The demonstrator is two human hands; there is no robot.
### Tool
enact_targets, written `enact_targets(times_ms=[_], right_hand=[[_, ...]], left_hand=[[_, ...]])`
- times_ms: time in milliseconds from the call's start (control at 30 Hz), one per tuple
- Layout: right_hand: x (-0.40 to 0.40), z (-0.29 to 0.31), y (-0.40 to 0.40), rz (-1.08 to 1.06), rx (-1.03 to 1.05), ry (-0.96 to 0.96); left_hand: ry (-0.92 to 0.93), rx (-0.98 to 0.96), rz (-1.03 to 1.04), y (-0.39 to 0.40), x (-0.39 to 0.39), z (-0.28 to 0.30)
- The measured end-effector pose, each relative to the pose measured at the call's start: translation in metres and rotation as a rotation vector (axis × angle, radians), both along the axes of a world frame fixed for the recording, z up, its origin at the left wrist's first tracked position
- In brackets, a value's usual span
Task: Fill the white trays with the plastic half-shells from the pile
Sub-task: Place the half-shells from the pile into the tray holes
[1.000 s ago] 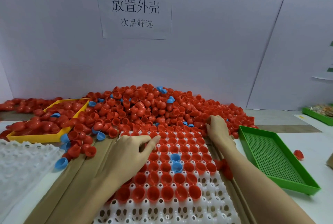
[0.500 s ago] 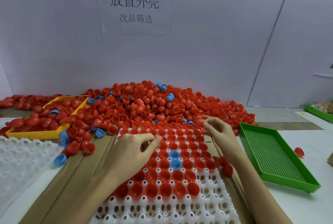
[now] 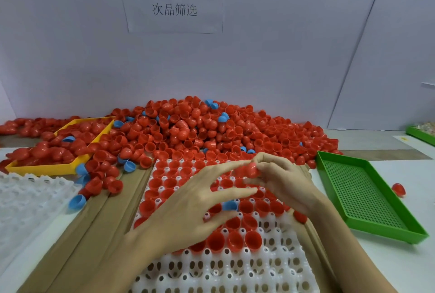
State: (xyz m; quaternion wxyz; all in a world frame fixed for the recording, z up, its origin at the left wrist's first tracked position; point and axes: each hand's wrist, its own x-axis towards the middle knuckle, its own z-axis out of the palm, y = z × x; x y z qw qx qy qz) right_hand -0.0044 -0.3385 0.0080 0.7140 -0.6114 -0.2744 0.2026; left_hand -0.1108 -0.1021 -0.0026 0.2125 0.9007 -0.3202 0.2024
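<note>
A big pile of red half-shells (image 3: pixel 193 132), with a few blue ones mixed in, lies against the back wall. In front of it a white tray (image 3: pixel 235 274) has its far rows filled with red shells and a blue one (image 3: pixel 229 205). My right hand (image 3: pixel 282 179) pinches a red half-shell (image 3: pixel 250 170) above the tray's far part. My left hand (image 3: pixel 195 208) hovers over the tray with fingers spread, its fingertips reaching toward that shell.
A yellow tray (image 3: pixel 47 169) full of red shells sits at the left. Another white tray (image 3: pixel 26 198) lies at the near left. A green perforated tray (image 3: pixel 367 198) stands at the right, with one loose red shell (image 3: pixel 399 189) beyond it. Brown cardboard (image 3: pixel 94 226) lies under the middle tray.
My right hand has come back from the pile's edge with a red shell, toward the tray's middle. My left hand has lifted, spread its fingers and moved right to meet it.
</note>
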Motion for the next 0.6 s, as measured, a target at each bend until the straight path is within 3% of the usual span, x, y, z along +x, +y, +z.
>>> enact_targets(times_ms=[100, 200, 367, 467, 600], right_hand=[[-0.012, 0.004, 0.005, 0.002, -0.172, -0.130], [-0.016, 0.007, 0.007, -0.046, -0.294, -0.298], [-0.014, 0.006, 0.008, 0.029, -0.180, -0.130], [-0.014, 0.004, 0.007, 0.097, -0.229, -0.203], [-0.014, 0.000, 0.011, 0.117, -0.252, -0.268]], left_hand=[[0.021, 0.010, -0.013, -0.005, -0.001, -0.004], [0.062, -0.105, -0.024, -0.005, 0.000, -0.004], [0.131, -0.498, -0.001, -0.007, 0.001, 0.001], [0.270, -0.719, 0.020, -0.008, 0.000, 0.004], [0.258, -0.739, 0.152, -0.008, 0.000, 0.001]])
